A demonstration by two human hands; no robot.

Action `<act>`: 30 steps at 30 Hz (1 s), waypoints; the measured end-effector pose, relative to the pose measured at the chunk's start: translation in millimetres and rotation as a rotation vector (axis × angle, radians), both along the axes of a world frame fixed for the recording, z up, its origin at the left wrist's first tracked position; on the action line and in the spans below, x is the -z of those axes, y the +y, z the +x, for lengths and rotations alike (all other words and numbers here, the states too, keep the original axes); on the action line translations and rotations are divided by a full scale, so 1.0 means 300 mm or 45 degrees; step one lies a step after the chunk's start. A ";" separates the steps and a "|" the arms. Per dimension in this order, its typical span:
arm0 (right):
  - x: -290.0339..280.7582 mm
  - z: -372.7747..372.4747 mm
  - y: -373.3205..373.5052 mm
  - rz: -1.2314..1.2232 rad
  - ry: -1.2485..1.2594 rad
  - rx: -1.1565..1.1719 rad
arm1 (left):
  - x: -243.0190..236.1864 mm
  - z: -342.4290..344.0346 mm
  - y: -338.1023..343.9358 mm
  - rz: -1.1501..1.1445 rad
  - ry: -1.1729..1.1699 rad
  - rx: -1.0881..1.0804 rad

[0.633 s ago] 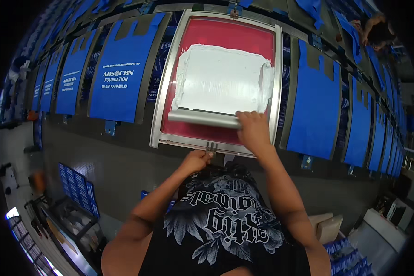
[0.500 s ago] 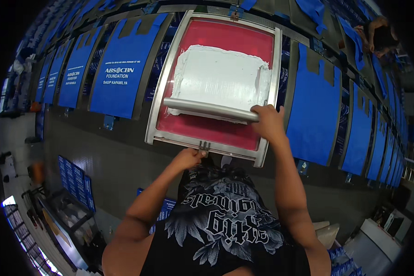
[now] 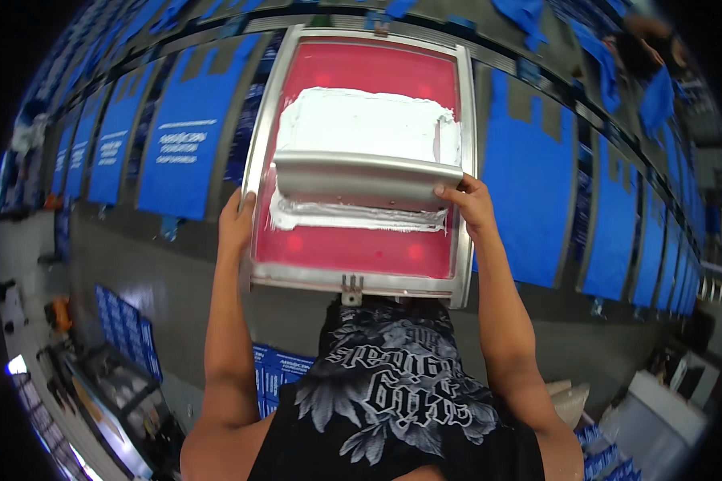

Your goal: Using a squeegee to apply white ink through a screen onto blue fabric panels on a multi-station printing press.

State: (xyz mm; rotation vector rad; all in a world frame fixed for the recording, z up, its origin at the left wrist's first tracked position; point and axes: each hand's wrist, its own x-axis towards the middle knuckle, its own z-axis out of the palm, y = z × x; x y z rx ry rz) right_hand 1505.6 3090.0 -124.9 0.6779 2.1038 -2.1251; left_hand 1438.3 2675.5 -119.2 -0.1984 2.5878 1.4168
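Straight down, looking over a dark grey floor (image 3: 176, 264) and a long row of flat blue carrier bags (image 3: 186, 180) laid on dark boards (image 3: 525, 98), with white print on those at the left. Spot another person (image 3: 648, 58), blurred, at the upper right. Amid the row, with bags to either side, see a silver printing frame (image 3: 409, 287), its near edge close to a black shirt (image 3: 393, 393) bearing grey leaves and lettering. Inside the frame, find a stretched red mesh (image 3: 321, 72), and across the middle of that a broad patch of white ink (image 3: 361, 120), smooth in the centre and ragged along the edges. Over the nearer part of the ink, have a long silver squeegee (image 3: 361, 180) set crosswise, broad face toward the body, with a streaky strip of white showing just below. Cannot tell from this angle about contact between its lower edge and the mesh. Hold the squeegee by its right end in the right hand (image 3: 475, 204), thumb on the near face, fingers curled behind and partly hidden. Grip the left rail of the frame in the left hand (image 3: 237, 220), fingers closed about the outer side, near the squeegee's left end. Lastly, notice a small metal clip (image 3: 351, 290) at the near rail.
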 end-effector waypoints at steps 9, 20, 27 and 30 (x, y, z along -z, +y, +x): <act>-0.030 0.476 0.811 0.146 -0.071 0.164 | 0.175 0.334 0.807 0.277 0.004 0.157; 0.138 0.508 1.157 0.187 -0.041 0.026 | 0.218 0.425 1.099 0.089 -0.013 0.008; 0.189 0.498 1.173 0.083 0.001 0.000 | 0.243 0.403 1.112 0.146 -0.084 0.011; 0.212 0.500 1.180 0.124 -0.027 -0.033 | 0.272 0.386 1.114 0.232 -0.087 -0.028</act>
